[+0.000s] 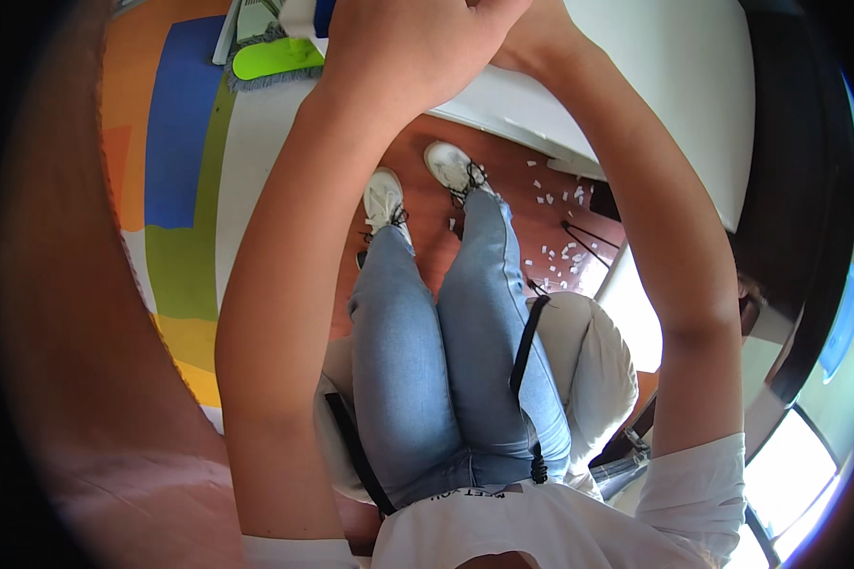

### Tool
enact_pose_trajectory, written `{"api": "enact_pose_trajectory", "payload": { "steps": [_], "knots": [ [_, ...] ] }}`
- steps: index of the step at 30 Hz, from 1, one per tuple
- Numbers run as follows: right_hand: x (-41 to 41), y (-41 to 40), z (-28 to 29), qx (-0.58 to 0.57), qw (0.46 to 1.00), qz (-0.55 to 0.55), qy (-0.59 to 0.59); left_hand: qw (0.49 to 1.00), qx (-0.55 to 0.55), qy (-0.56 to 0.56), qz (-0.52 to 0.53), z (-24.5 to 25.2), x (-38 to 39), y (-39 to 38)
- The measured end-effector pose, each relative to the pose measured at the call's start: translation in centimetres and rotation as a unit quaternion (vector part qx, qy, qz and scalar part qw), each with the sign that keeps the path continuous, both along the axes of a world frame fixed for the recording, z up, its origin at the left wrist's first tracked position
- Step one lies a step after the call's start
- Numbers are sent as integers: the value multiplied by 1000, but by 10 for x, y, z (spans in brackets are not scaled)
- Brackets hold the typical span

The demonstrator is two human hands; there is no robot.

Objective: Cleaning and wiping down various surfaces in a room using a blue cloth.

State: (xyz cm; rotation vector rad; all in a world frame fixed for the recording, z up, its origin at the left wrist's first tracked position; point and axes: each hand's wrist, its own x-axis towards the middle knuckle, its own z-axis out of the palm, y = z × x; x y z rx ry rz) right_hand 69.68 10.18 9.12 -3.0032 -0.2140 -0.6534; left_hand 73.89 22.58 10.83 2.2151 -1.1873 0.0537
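My left hand (416,50) is at the top edge of the view, its fingers cut off by the frame. Behind and partly under it shows my right hand (530,35), also cut off. The two overlap near the wrists, and whatever the fingers touch is out of sight. A white object (297,17) with a dark blue part (323,18) peeks out beside my left hand; I cannot tell whether it is held. Beneath both hands and my right forearm spreads a white surface (672,92).
Small white scraps (559,264) litter the red-brown floor (427,146) right of my white shoes (384,195). A grey-fringed mop head (238,80) with a bright green piece (270,60) lies at upper left, near multicoloured striped fabric (178,128). I sit on a pale cushioned seat (601,370).
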Motion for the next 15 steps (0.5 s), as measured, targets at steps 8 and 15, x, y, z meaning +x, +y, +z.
{"api": "enact_pose_trajectory", "payload": {
  "steps": [8,15],
  "knots": [
    [-102,19,4,-28,999,-11,26,994,-113,8,6,-44,-99,23],
    [-127,16,-44,-234,963,-10,-132,966,-254,55,-1,-113,-132,11]
  ]
}}
